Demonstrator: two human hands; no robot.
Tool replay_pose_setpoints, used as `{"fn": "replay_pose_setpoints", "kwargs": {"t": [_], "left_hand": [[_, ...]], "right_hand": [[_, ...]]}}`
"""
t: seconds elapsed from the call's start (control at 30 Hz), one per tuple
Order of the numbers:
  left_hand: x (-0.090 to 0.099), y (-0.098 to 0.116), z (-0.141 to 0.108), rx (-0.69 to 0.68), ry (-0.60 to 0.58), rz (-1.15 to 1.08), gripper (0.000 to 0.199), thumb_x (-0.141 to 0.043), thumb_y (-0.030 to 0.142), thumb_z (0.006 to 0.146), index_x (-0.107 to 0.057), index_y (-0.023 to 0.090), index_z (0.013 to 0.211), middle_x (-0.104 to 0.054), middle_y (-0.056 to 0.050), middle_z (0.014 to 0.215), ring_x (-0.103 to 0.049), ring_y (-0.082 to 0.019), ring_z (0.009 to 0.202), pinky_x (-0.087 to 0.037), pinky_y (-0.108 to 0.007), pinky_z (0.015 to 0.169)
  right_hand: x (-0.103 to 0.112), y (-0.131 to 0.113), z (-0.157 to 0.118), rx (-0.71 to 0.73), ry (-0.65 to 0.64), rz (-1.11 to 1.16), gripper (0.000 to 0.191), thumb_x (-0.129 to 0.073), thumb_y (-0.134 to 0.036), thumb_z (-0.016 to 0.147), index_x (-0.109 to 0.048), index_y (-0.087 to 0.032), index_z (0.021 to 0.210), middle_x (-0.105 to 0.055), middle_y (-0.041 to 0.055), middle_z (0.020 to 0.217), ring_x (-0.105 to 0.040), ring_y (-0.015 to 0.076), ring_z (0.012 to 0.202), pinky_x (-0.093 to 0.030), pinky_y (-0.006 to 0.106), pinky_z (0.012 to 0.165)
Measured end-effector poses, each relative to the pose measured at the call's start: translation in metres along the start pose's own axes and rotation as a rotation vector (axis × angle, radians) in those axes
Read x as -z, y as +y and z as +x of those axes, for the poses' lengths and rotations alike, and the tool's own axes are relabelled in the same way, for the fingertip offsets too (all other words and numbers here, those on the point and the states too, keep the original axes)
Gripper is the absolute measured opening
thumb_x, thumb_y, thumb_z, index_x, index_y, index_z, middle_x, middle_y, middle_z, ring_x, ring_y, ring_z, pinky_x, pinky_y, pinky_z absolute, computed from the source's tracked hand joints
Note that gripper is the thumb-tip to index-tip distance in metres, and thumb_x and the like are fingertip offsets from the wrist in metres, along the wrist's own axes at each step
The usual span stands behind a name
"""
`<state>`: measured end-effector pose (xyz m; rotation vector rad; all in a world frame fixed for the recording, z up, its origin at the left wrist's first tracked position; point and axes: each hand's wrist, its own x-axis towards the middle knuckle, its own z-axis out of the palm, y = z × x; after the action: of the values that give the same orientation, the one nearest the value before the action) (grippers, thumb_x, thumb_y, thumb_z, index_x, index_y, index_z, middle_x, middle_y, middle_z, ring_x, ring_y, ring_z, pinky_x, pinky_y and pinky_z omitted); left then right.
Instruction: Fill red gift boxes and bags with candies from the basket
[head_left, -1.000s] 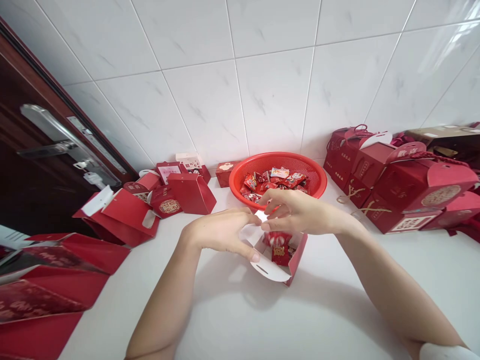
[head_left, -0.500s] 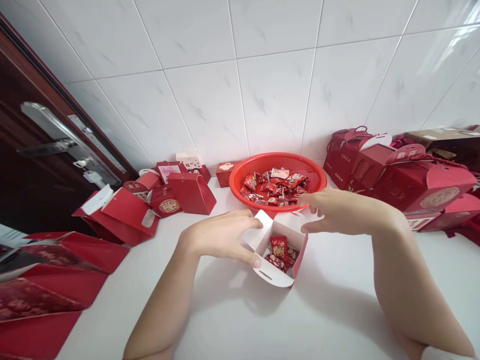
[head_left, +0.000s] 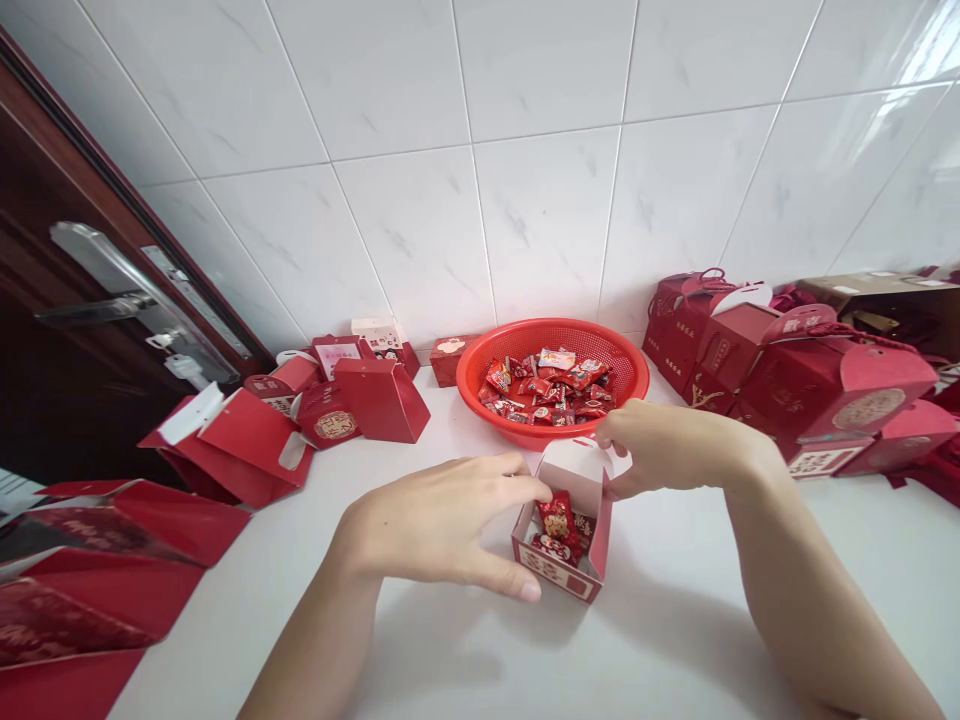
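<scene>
A small red box with a white inside stands on the white table in front of me, its top unfolded. Several red-wrapped candies lie inside it. My left hand is open at the box's left side, with thumb and fingers spread; its fingertips overlap the left rim. At the far right corner, the curled fingers and thumb of my right hand grip the box by a raised flap and the right wall. Part of that flap is hidden behind the fingers.
Behind the box sits a red plastic basket with wrapped candies. Several red gift boxes are stacked at right, and more red boxes stand at left. A tiled wall closes the back; a dark door is at far left.
The box has turned, so its printed front now faces me and a white flap stands at the back. My left hand has let go of the near flap. My right hand stays at the right side.
</scene>
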<state>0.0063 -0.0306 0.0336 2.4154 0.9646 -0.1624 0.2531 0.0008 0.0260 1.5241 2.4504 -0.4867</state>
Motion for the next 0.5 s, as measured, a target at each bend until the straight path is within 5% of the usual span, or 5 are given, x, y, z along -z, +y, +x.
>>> {"fn": "replay_pose_setpoints", "kwargs": {"t": [0.2,0.5], "left_hand": [[0.003,0.005,0.007,-0.044,0.015,-0.053,0.026,-0.059,0.044,0.094,-0.064,0.025,0.113,-0.066,-0.001,0.105,-0.063,-0.021,0.096,-0.041,-0.027,0.079],[-0.002,0.0,0.021,-0.052,-0.041,-0.108,0.017,-0.054,0.034,0.096,-0.064,0.021,0.098,-0.071,-0.001,0.096,-0.065,-0.017,0.084,-0.042,-0.027,0.068]], "right_hand": [[-0.001,-0.011,0.004,-0.057,0.067,-0.005,0.029,-0.069,-0.042,0.079,-0.05,-0.02,0.071,-0.059,0.0049,0.078,-0.052,0.0161,0.059,-0.031,0.029,0.046],[-0.004,-0.02,0.01,-0.018,0.076,-0.083,0.029,-0.068,-0.036,0.077,-0.045,-0.021,0.07,-0.055,0.0023,0.072,-0.055,0.0186,0.067,-0.031,0.029,0.051]]}}
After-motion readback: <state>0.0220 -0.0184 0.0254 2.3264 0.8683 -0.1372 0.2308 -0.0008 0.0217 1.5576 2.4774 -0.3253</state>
